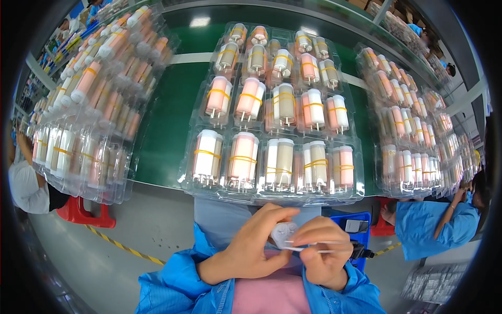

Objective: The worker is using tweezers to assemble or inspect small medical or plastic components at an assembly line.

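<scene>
My left hand [253, 246] is closed around a pale, lobed plastic piece [283, 233] with small round recesses in its facing end. It is held in front of my body, just below the near edge of the clear tray. Thin white rods [325, 243] are pinched in the fingers of my right hand [327, 256]. Their tips reach the pale piece; whether they sit inside it I cannot tell. Above both hands, the clear plastic tray [272, 198] bears rows of pink, white and grey tube pairs [243, 157] bound with yellow bands.
Stacked clear trays of similar tubes [78, 131] stand to the left, others [413, 131] to the right, on a green work surface [167, 120]. A blue bin [366, 225] holding a grey item is beside my right hand. Co-workers in blue [434, 225] and white [29, 186] sit either side.
</scene>
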